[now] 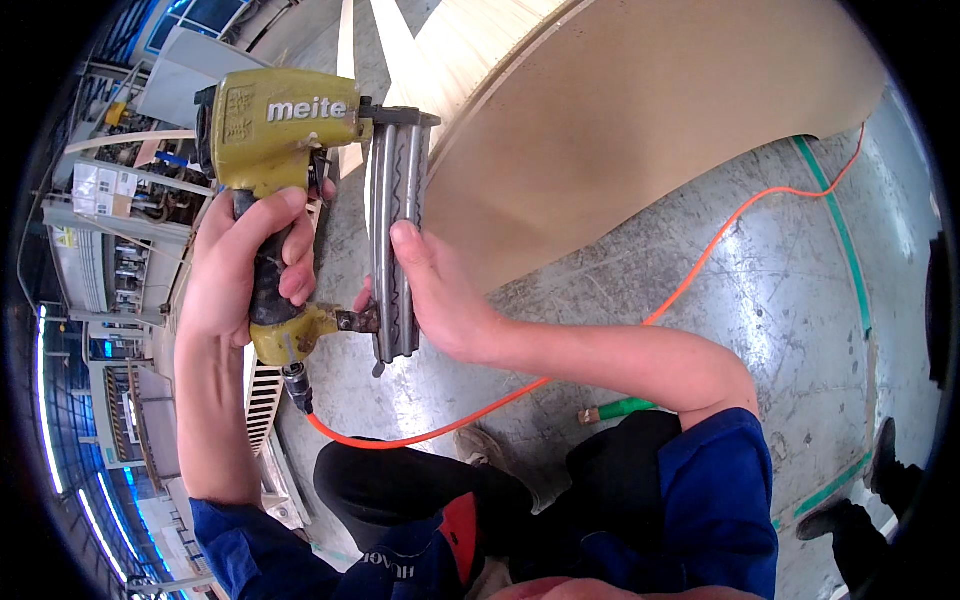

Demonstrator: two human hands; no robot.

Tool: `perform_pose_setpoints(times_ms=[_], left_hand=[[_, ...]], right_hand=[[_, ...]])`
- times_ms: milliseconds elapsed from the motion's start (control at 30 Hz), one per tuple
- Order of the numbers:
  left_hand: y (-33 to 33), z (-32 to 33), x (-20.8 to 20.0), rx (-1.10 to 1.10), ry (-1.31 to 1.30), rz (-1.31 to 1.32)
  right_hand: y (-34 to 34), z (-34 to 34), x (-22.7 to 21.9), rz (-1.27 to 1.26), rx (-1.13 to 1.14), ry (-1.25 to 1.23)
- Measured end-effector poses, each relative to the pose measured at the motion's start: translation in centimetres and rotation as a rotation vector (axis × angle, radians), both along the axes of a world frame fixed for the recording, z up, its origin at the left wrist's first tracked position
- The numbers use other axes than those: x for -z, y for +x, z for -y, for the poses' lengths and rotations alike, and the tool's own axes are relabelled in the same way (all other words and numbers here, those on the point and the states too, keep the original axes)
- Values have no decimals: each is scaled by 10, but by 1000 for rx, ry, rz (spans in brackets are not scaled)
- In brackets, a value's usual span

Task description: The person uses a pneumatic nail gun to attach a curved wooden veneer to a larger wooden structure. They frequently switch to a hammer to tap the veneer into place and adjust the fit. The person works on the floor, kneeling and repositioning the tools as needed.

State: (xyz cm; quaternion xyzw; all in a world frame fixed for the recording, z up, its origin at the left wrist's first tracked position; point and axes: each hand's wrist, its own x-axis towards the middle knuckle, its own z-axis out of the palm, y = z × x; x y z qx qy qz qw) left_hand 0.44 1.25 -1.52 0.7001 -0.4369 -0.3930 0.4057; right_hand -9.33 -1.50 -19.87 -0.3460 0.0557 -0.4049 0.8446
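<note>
A yellow-green pneumatic nail gun (275,125) is held up in front of me, its nose pointing right toward a large brown board. My left hand (245,250) wraps around its black rubber grip, with a finger near the trigger. With my right hand (440,290) I grasp the long metal magazine (395,250), thumb on its near face and some fingertips showing behind it. An orange air hose (480,402) runs from the fitting (297,385) at the base of the grip.
The curved brown board (640,130) spans the upper right, beside pale wooden strips (400,60). The hose crosses the grey floor (740,270), marked with green tape (845,240). Near my knee lies a green-handled piece (615,410). Another person's legs (860,530) stand at lower right.
</note>
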Motion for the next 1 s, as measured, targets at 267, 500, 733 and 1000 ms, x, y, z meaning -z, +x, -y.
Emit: perform_pose_setpoints(times_ms=[267, 500, 733, 1000], left_hand=[[4, -11, 7, -35, -2, -7], [8, -9, 8, -22, 19, -13], [10, -9, 9, -37, 17, -16], [12, -21, 12, -73, 16, -21]], right_hand=[[7, -9, 8, -2, -7, -26], [11, -11, 11, -7, -14, 10], [7, -10, 6, -7, -21, 24], [14, -16, 15, -48, -40, -50]])
